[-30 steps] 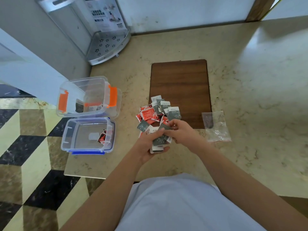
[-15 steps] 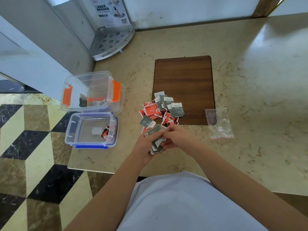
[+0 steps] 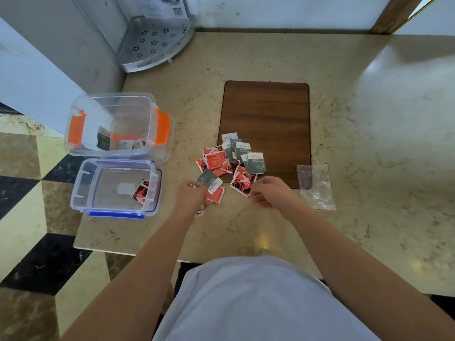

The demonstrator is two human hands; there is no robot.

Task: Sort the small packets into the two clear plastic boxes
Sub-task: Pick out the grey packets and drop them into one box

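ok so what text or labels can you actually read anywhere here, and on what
None can be quoted with confidence.
Grey packets: white top strip with printed characters, too blurred to read.
Red packets: white markings, not legible.
Paper sheet on the grey unit behind the corner shelf: fine print and a barcode, too small to read.
Packets in the orange-latched box: print too small to read.

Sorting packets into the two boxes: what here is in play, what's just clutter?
In play:
- packet pile, red and grey-green
- orange-latched box, pale and dark packets inside
- blue-latched box, red packet inside
- left hand, shut on packets
- right hand

Clutter:
- wooden board
- empty zip bag
- corner shelf
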